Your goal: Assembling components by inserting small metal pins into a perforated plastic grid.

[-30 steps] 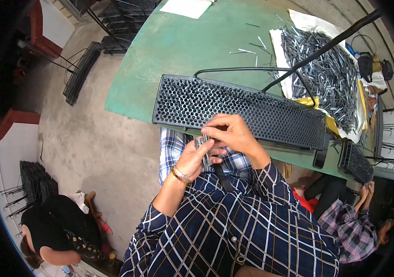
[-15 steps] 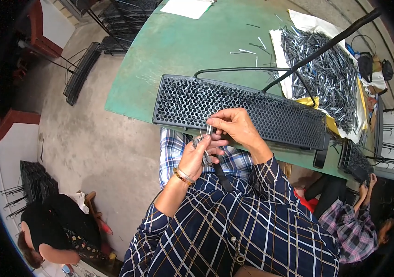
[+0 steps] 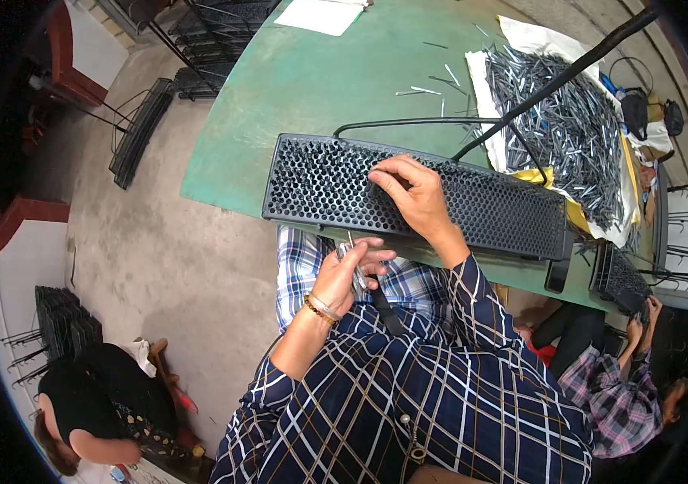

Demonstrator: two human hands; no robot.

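A long black rack [image 3: 505, 206] full of round holes lies tilted along the near edge of the green table. Its left part holds many slim metal pins standing in the holes. Above the middle of this rack, my right hand [image 3: 418, 198] pinches thumb and forefinger together at the holes; the pin between the fingertips is mostly hidden. My left hand [image 3: 342, 278], lower and just in front of the rack, is curled round several silvery metal pins [image 3: 358, 278]. Their ends stick out between thumb and fingers.
A white sack [image 3: 479, 89] at the far right is heaped with loose metal pins [image 3: 562, 113]. A few pins lie loose on the green table [image 3: 279, 97]. Black rods [image 3: 554, 77] rise over the rack. Two people sit nearby, one at lower left, another at right handling a smaller rack [image 3: 620, 278].
My right hand has moved up and away from the left hand, taking a metal pin to the rack's holes. My left hand stays about where it was, still holding pins.
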